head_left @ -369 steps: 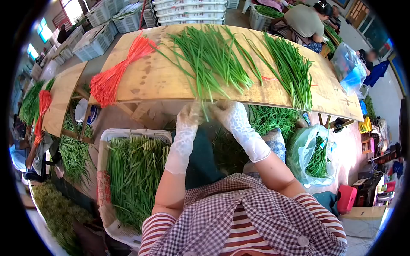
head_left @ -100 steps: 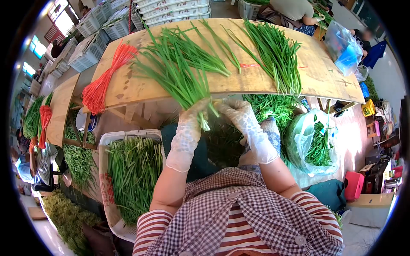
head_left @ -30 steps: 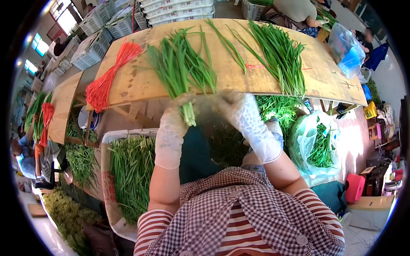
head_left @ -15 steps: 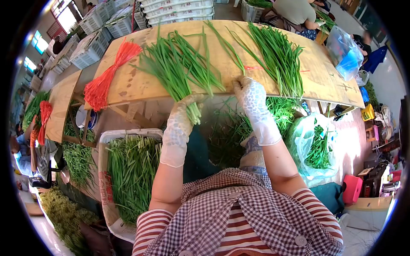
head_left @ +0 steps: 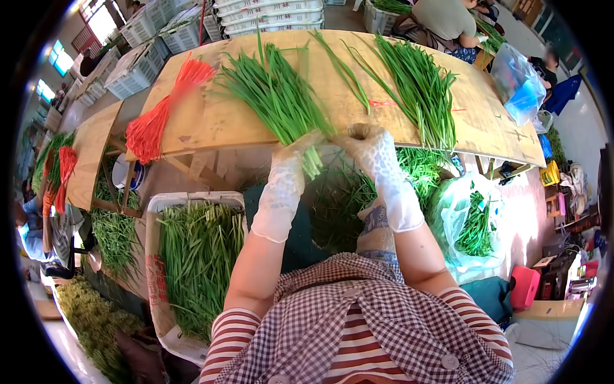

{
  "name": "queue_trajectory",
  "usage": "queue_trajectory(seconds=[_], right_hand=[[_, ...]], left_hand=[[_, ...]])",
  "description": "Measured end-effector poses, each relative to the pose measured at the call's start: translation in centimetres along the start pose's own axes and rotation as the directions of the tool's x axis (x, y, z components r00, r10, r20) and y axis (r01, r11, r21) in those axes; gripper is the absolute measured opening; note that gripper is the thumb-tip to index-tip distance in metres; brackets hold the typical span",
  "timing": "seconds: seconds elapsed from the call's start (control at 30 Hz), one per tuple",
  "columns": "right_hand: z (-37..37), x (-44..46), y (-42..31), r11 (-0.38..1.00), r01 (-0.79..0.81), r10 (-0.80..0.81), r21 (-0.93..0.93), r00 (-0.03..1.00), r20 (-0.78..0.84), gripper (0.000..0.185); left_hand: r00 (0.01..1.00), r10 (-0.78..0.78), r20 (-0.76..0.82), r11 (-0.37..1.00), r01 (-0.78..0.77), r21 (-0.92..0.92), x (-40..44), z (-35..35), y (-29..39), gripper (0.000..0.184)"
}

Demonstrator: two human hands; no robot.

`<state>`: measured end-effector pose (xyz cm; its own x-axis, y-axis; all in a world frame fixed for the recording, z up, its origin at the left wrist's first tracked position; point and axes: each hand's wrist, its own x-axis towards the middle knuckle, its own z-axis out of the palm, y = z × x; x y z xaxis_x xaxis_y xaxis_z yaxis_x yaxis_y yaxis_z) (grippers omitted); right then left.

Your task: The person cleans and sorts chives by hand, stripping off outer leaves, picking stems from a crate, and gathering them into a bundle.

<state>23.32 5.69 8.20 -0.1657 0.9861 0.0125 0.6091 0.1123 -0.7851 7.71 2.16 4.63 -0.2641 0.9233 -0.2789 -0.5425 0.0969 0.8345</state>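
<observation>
My gloved left hand (head_left: pixel 294 150) is closed round the lower stalks of a bunch of long green leaves (head_left: pixel 275 93), whose tips spread over the wooden table (head_left: pixel 211 121). Beside it, my gloved right hand (head_left: pixel 366 137) has its fingers curled at the table's front edge, near the bunch's right side; what it pinches, if anything, is too small to tell. A few loose leaves (head_left: pixel 342 67) lie beyond my right hand. Further right rests a second pile of green leaves (head_left: pixel 419 89) by a thin red strand (head_left: pixel 382 104). Red ties (head_left: pixel 150 128) lie at the table's left end.
Below left stands a white crate (head_left: pixel 153 224) full of green leaves. A clear bag of greens (head_left: pixel 444 217) sits below right. Another bag (head_left: pixel 521 86) hangs by the table's right end. People work at the far right and far left. Stacked crates (head_left: pixel 272 16) stand behind the table.
The leaves that lay apart beside the bunch are now gathered with it. My left hand has moved right with the bunch, and my right hand has come slightly nearer to it.
</observation>
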Motion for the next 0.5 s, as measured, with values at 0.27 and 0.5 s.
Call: queue_trajectory(seconds=[0.27,0.5], right_hand=[[2.1,-1.8,2.8,0.948,-0.010,0.052,0.317,0.991,-0.126,0.040],[-1.5,-5.0,10.8,0.858,0.116,0.055,-0.501,0.948,0.314,0.043]], left_hand=[[0.996,0.021,-0.087,0.998,-0.026,-0.056,0.5,0.5,-0.5,0.021],[0.996,-0.084,-0.004,0.990,0.083,-0.114,0.8,-1.6,0.0,0.019]])
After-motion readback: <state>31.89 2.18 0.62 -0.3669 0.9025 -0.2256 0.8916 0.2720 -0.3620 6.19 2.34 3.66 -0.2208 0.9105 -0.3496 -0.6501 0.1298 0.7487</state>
